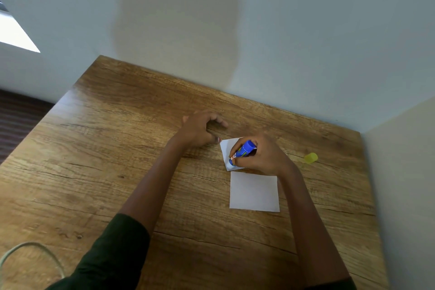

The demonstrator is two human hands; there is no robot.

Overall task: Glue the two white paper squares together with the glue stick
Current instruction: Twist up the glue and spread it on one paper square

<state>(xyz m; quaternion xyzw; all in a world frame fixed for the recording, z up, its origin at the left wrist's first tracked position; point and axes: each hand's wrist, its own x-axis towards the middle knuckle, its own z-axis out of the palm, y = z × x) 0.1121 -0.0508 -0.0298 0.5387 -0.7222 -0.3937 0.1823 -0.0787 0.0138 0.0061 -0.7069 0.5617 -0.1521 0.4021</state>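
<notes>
My right hand (261, 155) grips the blue glue stick (243, 151), tilted, its tip pressed on the far paper square (227, 150) under my fingers. My left hand (200, 129) rests curled on the wooden table (117, 148), thumb at that square's left corner. The second paper square (254, 192) lies flat just below my right hand; the yellow cap (311, 158) sits to its right.

Wooden table (117, 148) set against pale walls (282, 19), shadow (179, 30) cast above.

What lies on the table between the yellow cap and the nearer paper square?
Nothing: in the head view, only bare wooden table separates the yellow cap from the nearer paper square. The right hand sits farther back, over the other square.
</notes>
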